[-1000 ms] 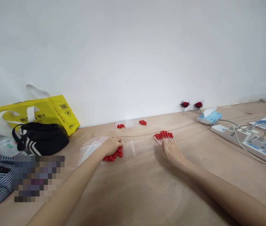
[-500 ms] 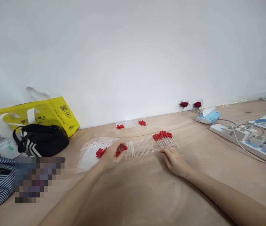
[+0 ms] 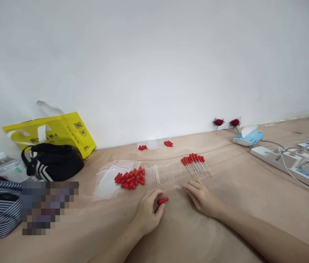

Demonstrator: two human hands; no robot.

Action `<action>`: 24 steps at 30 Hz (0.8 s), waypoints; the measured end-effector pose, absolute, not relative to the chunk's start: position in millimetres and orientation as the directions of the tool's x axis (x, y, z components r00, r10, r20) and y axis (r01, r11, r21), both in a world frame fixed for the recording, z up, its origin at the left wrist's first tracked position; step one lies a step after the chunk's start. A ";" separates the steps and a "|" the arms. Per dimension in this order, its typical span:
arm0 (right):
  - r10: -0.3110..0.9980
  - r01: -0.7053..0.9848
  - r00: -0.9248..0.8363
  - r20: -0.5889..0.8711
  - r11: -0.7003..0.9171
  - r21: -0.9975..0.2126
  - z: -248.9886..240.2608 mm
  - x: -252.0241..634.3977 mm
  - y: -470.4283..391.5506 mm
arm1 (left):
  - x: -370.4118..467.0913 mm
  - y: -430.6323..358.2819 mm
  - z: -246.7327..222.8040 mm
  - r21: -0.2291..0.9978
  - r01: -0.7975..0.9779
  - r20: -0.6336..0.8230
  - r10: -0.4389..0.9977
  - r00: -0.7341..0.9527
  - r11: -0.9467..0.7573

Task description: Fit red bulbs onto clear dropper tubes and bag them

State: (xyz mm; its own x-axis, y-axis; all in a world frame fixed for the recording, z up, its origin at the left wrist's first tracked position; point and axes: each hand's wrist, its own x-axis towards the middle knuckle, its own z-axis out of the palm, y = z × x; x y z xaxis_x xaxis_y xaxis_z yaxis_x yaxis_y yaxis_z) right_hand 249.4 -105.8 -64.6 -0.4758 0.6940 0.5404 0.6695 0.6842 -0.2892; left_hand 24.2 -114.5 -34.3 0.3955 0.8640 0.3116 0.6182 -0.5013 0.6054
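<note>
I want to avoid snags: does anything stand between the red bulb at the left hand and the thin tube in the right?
Nothing visible stands between the red bulb at the left hand and the thin tube in the right hand; the row of clear tubes lies farther from the person.

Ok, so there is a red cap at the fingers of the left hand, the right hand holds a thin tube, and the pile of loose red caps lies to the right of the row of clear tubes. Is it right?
Not the pile: the head view shows the loose red caps left of the row of clear tubes. The red cap at the left hand and thin tube in the right hand are correct.
</note>
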 end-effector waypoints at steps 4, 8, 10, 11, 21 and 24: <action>0.685 0.659 -0.507 0.523 0.699 -0.278 -58.9 247.0 -108.5 | 26.8 -109.6 -39.9 0.594 0.622 0.321 0.859 0.400 -0.511; 0.685 0.655 -0.488 0.541 0.697 -0.291 -56.9 242.6 -113.1 | 29.8 -107.4 -41.2 0.623 0.596 0.334 0.861 0.383 -0.507; 0.685 0.664 -0.462 0.563 0.688 -0.291 -56.9 239.5 -115.8 | 30.5 -108.1 -40.7 0.670 0.568 0.318 0.877 0.361 -0.477; 0.682 0.668 -0.446 0.579 0.685 -0.292 -56.9 237.7 -117.2 | 30.6 -108.6 -40.7 0.692 0.557 0.304 0.885 0.351 -0.459; 0.666 0.641 -0.408 0.624 0.696 -0.324 -55.9 225.4 -125.1 | 32.8 -110.0 -48.8 0.890 0.330 0.195 0.916 0.350 -0.315; 0.675 0.622 -0.408 0.614 0.698 -0.354 -55.3 223.8 -126.7 | 36.8 -109.6 -49.0 0.955 0.213 0.127 0.932 0.339 -0.208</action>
